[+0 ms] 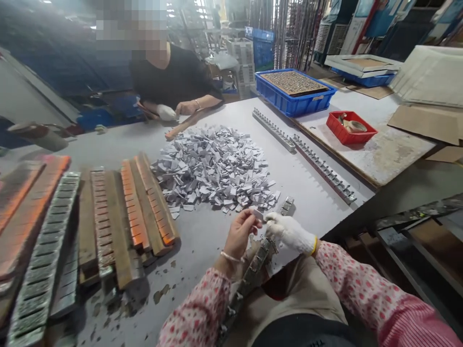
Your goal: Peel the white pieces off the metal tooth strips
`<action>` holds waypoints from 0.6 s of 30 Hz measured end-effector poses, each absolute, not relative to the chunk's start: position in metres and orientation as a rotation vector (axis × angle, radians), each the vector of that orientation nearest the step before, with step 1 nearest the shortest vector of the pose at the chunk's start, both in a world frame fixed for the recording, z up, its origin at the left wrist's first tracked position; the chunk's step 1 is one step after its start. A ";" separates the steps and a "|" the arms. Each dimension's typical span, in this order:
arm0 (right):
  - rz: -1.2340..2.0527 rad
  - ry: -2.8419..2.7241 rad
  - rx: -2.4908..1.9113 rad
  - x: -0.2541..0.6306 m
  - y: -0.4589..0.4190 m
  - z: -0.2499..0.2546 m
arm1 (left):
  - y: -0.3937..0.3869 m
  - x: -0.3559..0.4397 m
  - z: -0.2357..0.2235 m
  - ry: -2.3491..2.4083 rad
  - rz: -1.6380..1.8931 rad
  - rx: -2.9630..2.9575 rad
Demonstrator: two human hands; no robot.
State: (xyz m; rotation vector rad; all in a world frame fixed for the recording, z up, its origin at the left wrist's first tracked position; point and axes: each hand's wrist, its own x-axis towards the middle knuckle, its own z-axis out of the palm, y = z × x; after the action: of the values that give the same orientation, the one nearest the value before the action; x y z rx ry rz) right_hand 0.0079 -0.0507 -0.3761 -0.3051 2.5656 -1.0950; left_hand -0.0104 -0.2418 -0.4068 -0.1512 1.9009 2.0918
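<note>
My left hand [241, 235], bare with a band at the wrist, pinches a small white flat piece [257, 215] between thumb and fingers. Close beside it, my right hand [289, 231] wears a white glove with a yellow cuff. Its fingers are closed near the piece's edge; what they hold is hidden. Below both hands a long slotted metal bar [249, 274] slants from my lap onto the table edge, with small clips along it. Just beyond the hands lies a large heap of similar white pieces [217, 168].
Slotted bars [103, 217], some orange, and wooden strips lie at left. Two clip-lined bars [321, 168] lie at right. Beyond them stand a blue crate [294, 103] and a red basket [349, 132]. Across the table a person [173, 77] works by an orange-brown bar [184, 126].
</note>
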 end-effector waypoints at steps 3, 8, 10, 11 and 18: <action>-1.204 2.473 -0.444 0.020 -0.075 -0.360 | -0.243 0.015 -0.397 1.587 2.201 -0.148; -0.785 2.547 -0.605 0.030 -0.069 -0.323 | -0.261 0.032 -0.392 2.005 1.777 0.151; -0.903 2.403 -0.549 0.032 -0.060 -0.319 | -0.263 0.034 -0.383 2.067 1.629 0.344; -1.047 2.274 -0.471 0.033 -0.056 -0.320 | -0.263 0.035 -0.378 2.022 1.603 0.431; -1.554 1.938 -0.263 0.043 -0.050 -0.335 | -0.248 0.043 -0.353 1.836 1.565 0.567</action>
State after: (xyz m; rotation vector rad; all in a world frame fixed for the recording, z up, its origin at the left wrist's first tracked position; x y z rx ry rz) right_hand 0.0431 -0.0500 -0.3354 -0.2630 1.9380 -1.5543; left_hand 0.0429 -0.2484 -0.3531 0.5674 1.8361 1.5649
